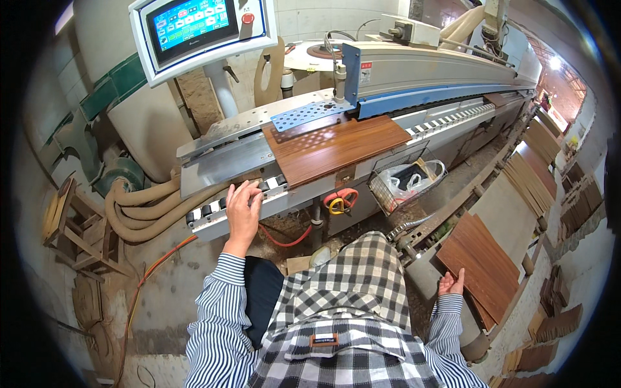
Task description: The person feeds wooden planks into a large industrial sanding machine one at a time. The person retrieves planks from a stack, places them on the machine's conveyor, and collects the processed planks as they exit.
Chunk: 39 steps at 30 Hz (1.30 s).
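A dark reddish-brown wooden panel (336, 147) lies on the bed of a long edge-banding type machine, with its far edge under a blue perforated plate (310, 115). My left hand (244, 210) is raised at the left end of the machine's roller track (217, 205), fingers stretched and holding nothing I can see. It is apart from the panel. Low on the right, my right hand (451, 282) has its palm turned up and fingers spread beside the edge of another brown panel (482, 265). Whether the fingertips touch that panel, I cannot tell. A further panel shows beneath it.
A control screen (192, 26) with a red button stands at the upper left. Scissors with red and yellow handles (339, 202) hang on the machine front, near a wire basket (401, 184) holding a plastic bag. Thick hoses (142, 210) and a wooden stool (84, 226) occupy the left floor.
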### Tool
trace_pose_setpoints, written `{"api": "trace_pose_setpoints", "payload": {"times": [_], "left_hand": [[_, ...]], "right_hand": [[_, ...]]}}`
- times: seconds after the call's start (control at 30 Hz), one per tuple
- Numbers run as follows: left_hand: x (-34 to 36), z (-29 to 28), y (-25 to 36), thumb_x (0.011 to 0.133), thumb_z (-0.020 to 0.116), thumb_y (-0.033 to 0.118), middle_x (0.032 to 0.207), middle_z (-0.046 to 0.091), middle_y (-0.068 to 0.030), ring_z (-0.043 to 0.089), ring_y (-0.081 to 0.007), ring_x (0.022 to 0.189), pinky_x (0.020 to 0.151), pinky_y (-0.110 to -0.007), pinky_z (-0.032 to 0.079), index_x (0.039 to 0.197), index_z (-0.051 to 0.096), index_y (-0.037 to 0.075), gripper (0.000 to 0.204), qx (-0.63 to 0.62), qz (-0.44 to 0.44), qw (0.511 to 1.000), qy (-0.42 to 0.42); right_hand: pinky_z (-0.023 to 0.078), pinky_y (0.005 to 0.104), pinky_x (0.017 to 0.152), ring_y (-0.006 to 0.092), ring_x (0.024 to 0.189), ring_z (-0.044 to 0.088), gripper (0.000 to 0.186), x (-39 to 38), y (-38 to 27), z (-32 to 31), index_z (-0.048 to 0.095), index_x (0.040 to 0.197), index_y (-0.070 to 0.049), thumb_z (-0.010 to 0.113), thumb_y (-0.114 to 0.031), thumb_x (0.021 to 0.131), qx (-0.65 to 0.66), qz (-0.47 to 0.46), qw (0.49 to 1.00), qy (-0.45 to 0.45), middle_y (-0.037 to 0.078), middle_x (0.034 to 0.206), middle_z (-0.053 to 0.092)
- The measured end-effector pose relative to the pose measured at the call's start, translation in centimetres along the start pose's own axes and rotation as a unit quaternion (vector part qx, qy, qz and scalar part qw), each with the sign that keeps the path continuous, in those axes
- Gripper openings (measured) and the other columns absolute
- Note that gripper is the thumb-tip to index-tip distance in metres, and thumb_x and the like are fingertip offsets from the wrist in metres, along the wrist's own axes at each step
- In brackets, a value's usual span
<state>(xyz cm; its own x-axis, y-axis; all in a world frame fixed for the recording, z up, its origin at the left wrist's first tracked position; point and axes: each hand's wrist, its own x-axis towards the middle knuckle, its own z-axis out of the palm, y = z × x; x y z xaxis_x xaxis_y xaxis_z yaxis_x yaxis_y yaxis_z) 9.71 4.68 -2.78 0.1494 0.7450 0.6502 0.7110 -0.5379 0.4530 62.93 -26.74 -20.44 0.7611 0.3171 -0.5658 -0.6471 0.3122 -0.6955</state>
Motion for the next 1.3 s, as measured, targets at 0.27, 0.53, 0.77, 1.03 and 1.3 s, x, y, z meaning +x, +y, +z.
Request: {"api": "trace_pose_setpoints", "payload": {"times": [0.27, 0.53, 0.77, 1.03, 1.3], "left_hand": [[-1.1, -2.5, 0.1, 0.09, 0.063, 0.011, 0.129, 0.063, -0.0091, 0.054, -0.0291, 0.126, 0.112, -0.048, 0.032, 0.116, 0.062, 0.008, 0.026, 0.088, 0.048, 0.995, 0.001], [-1.7, -2.9, 0.5, 0.089, 0.064, 0.011, 0.137, 0.057, -0.0106, 0.048, -0.0305, 0.132, 0.116, -0.049, 0.027, 0.124, 0.059, 0.008, 0.036, 0.085, 0.039, 0.995, -0.024], [-3.8, -4.4, 4.4, 0.09, 0.066, 0.022, 0.141, 0.054, -0.0115, 0.044, -0.0317, 0.136, 0.118, -0.053, 0.02, 0.133, 0.055, 0.008, 0.047, 0.036, 0.019, 0.998, -0.048], [-7.9, -7.1, 12.0, 0.078, 0.077, 0.047, 0.147, 0.046, -0.0159, 0.037, -0.0375, 0.141, 0.116, -0.058, 0.023, 0.139, 0.049, 0.009, 0.077, -0.071, 0.121, 0.98, -0.139], [-9.3, -10.3, 6.4, 0.076, 0.078, 0.048, 0.136, 0.058, -0.015, 0.047, -0.0358, 0.133, 0.115, -0.056, 0.026, 0.121, 0.063, 0.004, 0.065, 0.089, 0.003, 0.996, -0.033]], "right_hand": [[0.052, 0.0282, 0.055, 0.0153, 0.06, 0.061, 0.05, -9.8, 2.7, 2.7, 0.062, 0.109, -0.005, 0.069, -0.051, 0.088, -0.022, 0.097, 0.99, -0.097, 0.006, 0.081, 0.07], [0.044, 0.027, 0.05, 0.0135, 0.06, 0.055, 0.033, -6.0, -2.8, -8.2, 0.062, 0.103, -0.016, 0.078, -0.035, 0.082, 0.059, -0.063, 0.996, 0.005, -0.003, 0.088, 0.068], [0.052, 0.0265, 0.058, 0.0143, 0.081, 0.066, 0.02, -11.0, -3.4, -3.3, 0.063, 0.108, -0.006, 0.066, -0.018, 0.093, 0.017, -0.101, 0.978, -0.18, 0.001, 0.1, 0.07], [0.05, 0.0236, 0.055, 0.0138, 0.08, 0.063, 0.023, -18.1, 2.0, 14.2, 0.062, 0.113, -0.005, 0.065, -0.009, 0.09, -0.019, 0.057, 0.921, -0.385, 0.004, 0.1, 0.068], [0.053, 0.0254, 0.058, 0.0143, 0.068, 0.064, 0.02, -24.0, 12.9, 28.0, 0.063, 0.109, -0.003, 0.066, -0.017, 0.095, -0.081, 0.216, 0.813, -0.535, 0.006, 0.095, 0.069]]}}
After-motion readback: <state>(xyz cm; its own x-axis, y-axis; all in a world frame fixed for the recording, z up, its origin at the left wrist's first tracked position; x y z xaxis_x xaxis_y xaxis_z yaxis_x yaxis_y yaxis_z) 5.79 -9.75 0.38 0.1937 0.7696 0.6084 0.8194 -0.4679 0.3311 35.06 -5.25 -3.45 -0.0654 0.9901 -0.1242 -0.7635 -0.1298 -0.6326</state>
